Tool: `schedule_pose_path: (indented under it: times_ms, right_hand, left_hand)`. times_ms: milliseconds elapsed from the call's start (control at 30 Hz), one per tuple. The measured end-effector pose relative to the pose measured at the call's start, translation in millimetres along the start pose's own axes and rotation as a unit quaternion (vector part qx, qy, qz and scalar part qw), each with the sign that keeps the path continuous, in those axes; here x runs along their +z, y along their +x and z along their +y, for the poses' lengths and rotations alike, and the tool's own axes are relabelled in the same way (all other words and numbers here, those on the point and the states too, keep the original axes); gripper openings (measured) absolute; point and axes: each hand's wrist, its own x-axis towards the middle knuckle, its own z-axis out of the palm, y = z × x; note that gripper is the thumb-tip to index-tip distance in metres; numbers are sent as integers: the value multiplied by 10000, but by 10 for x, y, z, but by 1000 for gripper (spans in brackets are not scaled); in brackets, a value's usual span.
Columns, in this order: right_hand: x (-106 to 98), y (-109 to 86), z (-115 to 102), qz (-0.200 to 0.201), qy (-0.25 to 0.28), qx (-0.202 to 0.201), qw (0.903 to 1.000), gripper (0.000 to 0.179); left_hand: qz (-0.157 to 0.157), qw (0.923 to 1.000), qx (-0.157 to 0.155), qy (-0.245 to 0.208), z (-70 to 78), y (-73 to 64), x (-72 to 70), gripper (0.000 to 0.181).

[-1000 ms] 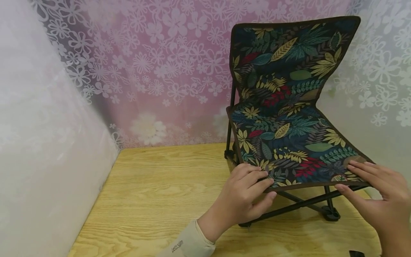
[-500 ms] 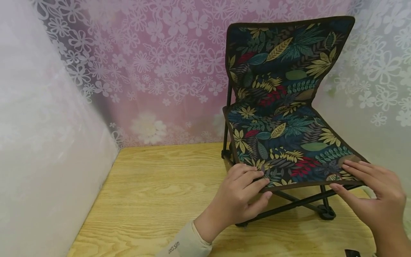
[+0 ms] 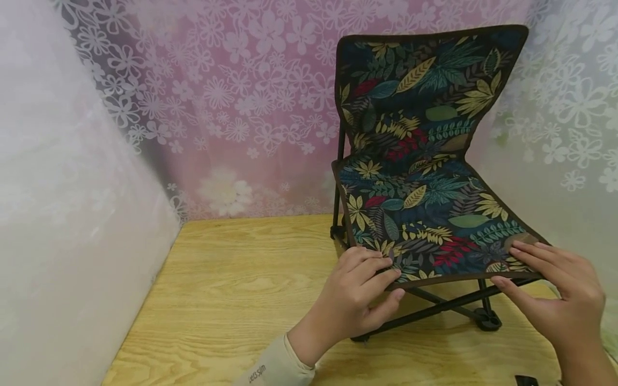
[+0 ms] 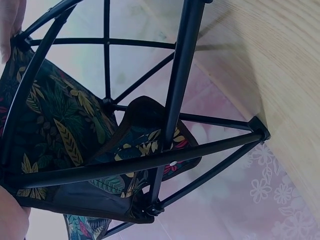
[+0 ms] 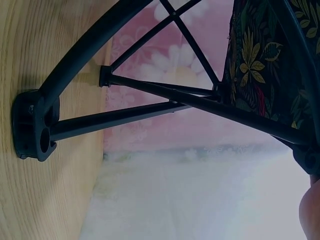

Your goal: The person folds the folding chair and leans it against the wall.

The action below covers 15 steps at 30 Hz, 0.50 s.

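A low folding chair (image 3: 415, 198) stands open, its dark fabric printed with yellow, red and teal leaves and edged in brown. My left hand (image 3: 359, 292) holds the seat's front left corner, fingers on top and thumb at the front edge. At the front right corner my right hand (image 3: 565, 295) grips likewise, with its fingers lying flatter across the fabric. Black crossed leg tubes (image 4: 181, 75) fill the left wrist view below the seat. The right wrist view shows a plastic foot (image 5: 35, 125) on the wood, and part of my hand at its edge.
The chair stands on the right part of a wood-grain table (image 3: 232, 300). A pink floral backdrop (image 3: 251, 107) rises behind, with a white sheet (image 3: 77, 203) on the left. A small dark object (image 3: 526, 380) pokes in at the bottom right.
The chair and both hands have shifted slightly left together. Both hands keep the same places on the seat corners.
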Motion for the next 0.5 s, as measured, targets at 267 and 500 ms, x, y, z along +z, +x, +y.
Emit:
schedule_pose_path:
  times_ms: [267, 500]
  right_hand:
    - [10, 0, -3, 54, 107, -93, 9999, 96]
    - [11, -5, -15, 129, 135, -145, 9997, 94]
  left_hand:
    - [18, 10000, -11, 2, 4, 17, -19, 22]
    - [34, 10000, 4, -54, 0, 14, -9, 23]
